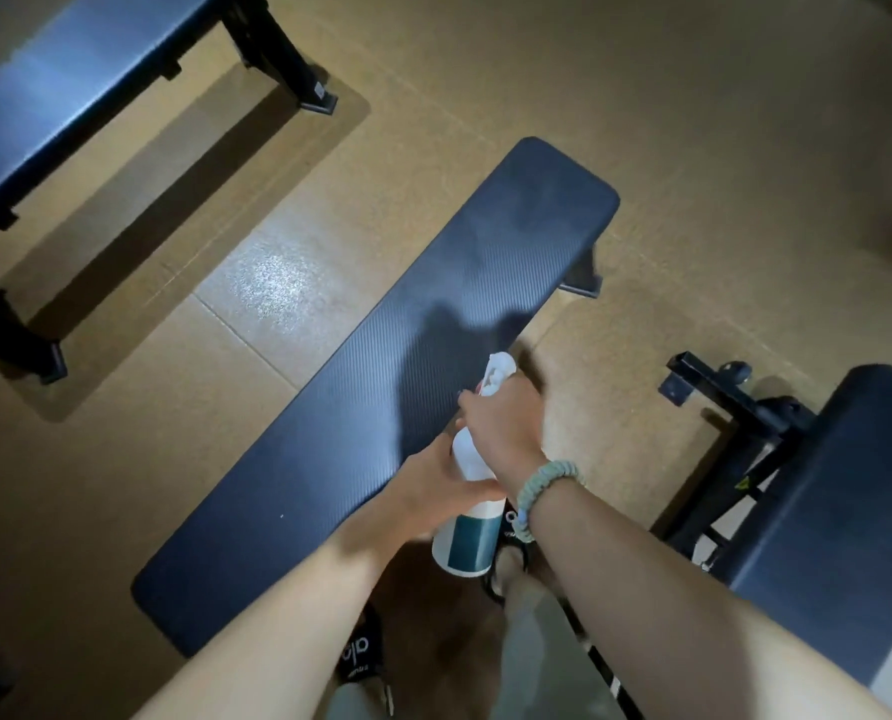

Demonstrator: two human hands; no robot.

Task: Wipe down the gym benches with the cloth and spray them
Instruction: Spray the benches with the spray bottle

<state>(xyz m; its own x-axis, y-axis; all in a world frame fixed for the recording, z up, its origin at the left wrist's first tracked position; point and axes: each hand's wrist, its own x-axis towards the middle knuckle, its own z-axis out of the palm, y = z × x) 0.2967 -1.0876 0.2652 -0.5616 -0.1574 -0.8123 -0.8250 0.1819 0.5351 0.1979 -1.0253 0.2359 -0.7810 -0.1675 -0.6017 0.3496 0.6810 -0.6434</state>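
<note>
White-and-teal spray bottle (472,527) tilted over dark bench (381,387) (ribbed).

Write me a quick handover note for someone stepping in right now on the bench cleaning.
Left hand: wrapped around the middle of the spray bottle, holding it over the near edge of the middle bench.
Right hand: gripping the bottle's top at the trigger end, nozzle aimed along the bench.
Cloth: not clearly visible; a white bit shows at the nozzle, cannot tell what it is.
Done: unclear; no visible wet patch on this bench.
Left: spray and wipe this bench, then the left bench and right bench.
</note>
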